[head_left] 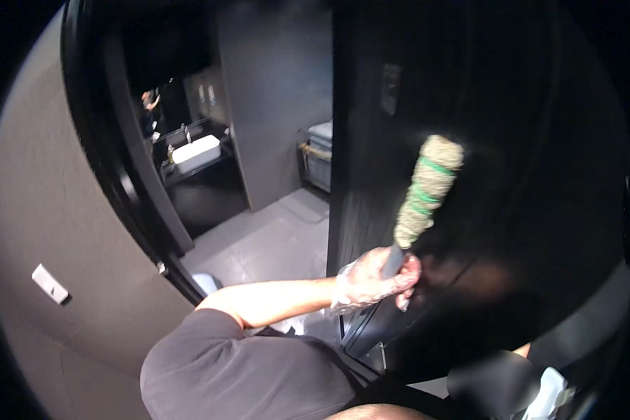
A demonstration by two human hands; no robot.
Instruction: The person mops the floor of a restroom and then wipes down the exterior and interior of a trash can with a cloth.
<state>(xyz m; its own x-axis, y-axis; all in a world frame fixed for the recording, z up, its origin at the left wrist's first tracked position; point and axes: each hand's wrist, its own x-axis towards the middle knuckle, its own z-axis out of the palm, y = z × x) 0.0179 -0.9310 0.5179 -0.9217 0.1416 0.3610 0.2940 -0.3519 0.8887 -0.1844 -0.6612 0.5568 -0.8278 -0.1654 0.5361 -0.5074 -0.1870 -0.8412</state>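
My left hand [375,281], in a clear plastic glove, grips the grey handle [394,261] of a wand-like duster. Its pale, shaggy fibre head [430,184] is bound with green bands and tilts up to the right. The head is in front of a glossy black door or panel [493,105]; I cannot tell if it touches. A dark rectangular plate [391,89] sits higher on that panel. My right hand is not in view. A white object [547,394], unclear in kind, shows at the lower right beside a blurred dark oval [493,380].
Through the black-framed doorway, a white basin [196,154] with a tap [188,134] stands before a mirror reflecting a person [149,115]. A rack [315,155] holds folded cloths against the grey wall [273,105]. A white wall fitting [50,284] juts out at left.
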